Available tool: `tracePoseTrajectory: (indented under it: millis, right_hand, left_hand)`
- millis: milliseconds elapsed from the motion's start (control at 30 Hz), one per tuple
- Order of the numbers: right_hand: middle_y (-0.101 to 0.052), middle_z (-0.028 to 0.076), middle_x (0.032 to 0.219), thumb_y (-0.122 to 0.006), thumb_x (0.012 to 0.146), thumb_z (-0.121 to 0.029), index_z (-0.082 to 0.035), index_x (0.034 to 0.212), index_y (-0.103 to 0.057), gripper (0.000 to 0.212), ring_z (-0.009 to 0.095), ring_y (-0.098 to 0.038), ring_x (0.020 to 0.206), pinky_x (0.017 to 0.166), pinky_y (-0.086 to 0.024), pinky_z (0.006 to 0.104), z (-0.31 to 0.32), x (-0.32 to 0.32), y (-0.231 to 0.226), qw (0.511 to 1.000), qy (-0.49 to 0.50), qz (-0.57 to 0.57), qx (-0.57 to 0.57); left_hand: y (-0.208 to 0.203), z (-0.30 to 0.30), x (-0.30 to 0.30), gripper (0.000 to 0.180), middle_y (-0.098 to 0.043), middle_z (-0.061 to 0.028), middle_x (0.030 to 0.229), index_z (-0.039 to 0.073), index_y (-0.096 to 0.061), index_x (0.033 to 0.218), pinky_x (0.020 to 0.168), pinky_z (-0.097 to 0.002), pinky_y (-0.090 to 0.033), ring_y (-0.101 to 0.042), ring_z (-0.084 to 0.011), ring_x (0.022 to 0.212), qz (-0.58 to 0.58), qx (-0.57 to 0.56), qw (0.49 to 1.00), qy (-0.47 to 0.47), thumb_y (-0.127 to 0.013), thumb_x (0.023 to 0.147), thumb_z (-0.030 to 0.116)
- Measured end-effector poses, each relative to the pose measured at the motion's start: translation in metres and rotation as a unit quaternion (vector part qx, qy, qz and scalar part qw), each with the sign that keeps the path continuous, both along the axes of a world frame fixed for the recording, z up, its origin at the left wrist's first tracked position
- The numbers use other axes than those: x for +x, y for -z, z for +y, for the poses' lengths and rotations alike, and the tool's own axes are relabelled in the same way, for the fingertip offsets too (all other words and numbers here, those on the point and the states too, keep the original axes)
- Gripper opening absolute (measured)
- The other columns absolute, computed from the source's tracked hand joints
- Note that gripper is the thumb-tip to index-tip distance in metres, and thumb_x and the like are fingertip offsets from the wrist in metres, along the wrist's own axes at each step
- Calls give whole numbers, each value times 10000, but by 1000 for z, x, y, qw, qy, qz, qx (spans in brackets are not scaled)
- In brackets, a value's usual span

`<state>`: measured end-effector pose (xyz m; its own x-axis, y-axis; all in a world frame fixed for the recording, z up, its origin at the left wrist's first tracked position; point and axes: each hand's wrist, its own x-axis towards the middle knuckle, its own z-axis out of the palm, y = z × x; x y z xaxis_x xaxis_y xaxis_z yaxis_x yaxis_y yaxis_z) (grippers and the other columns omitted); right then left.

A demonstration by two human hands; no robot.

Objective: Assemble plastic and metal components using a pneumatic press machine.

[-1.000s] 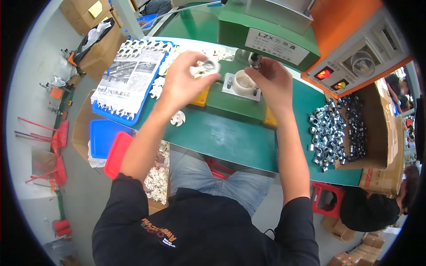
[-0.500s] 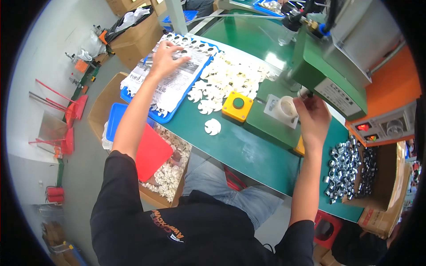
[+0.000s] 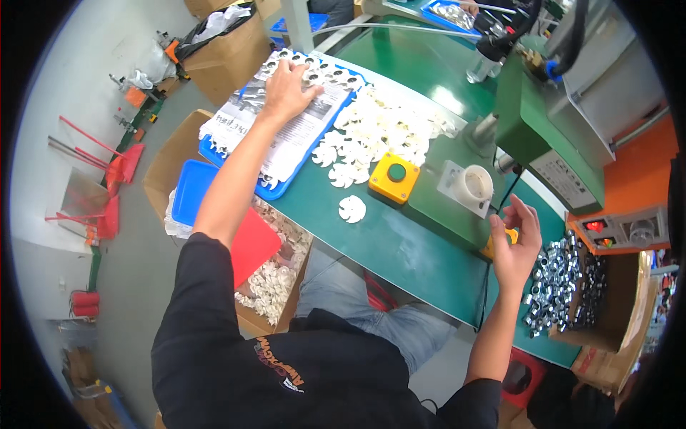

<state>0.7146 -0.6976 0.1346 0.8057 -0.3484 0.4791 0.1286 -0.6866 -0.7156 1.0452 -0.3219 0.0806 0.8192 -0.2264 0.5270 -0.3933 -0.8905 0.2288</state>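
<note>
My left hand [image 3: 289, 96] is over the blue tray [image 3: 274, 191], its thumb and fingers apart beside rows of white parts with dark round centres [image 3: 324, 66]. Newspaper [image 3: 304, 136] covers much of the tray. My right hand [image 3: 516, 247] hovers open at the right, fingers apart and nothing visible in them. It is between the white cup-shaped fixture [image 3: 473, 185] on the green press base and a pile of shiny metal sleeves [image 3: 550, 289]. White finned discs [image 3: 389, 129] lie heaped beside the tray, and one disc [image 3: 351, 209] lies apart from them.
A yellow box with a green button [image 3: 394, 178] sits on the press base. The green press head [image 3: 547, 143] overhangs the right side, by an orange control box [image 3: 636, 207]. A cardboard box [image 3: 622, 300] stands behind the sleeves. Below the bench edge are a red lid [image 3: 250, 247] and a carton of white pieces [image 3: 275, 286].
My right hand has left the white fixture, moving down and toward the metal sleeves, its fingers now spread. My left hand has shifted slightly over the tray. The whole view has shifted a little.
</note>
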Motion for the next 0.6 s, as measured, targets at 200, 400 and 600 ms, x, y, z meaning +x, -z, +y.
tracePoseTrajectory:
  millis: [200, 400, 600]
  right_hand:
    - [-629, 186, 1191, -795, 838, -80, 14, 1217, -678, 408, 357, -624, 1075, 942, -516, 424, -19, -33, 9, 979, 64, 21, -195]
    - [-640, 179, 1200, -808, 802, -84, 23, 1177, -682, 409, 351, -616, 1083, 933, -520, 432, -25, -49, 22, 973, 35, 37, -224]
    - [-637, 181, 1210, -820, 785, -83, 27, 1147, -673, 406, 357, -617, 1095, 925, -530, 443, -22, -54, 29, 976, 25, 31, -216]
  left_hand:
    - [-57, -30, -144, 365, -643, -159, 1105, 31, -702, 1115, 936, -431, -504, -614, -352, 1100, 149, 40, 926, 344, -809, 834, 238]
    - [-41, -31, -207, 416, -614, -87, 1009, 60, -692, 1079, 858, -408, -489, -593, -292, 975, 151, 102, 913, 365, -878, 742, 217]
    - [-52, -46, -206, 403, -668, -100, 963, 47, -721, 1070, 803, -381, -526, -649, -288, 922, 183, -34, 911, 369, -890, 716, 138]
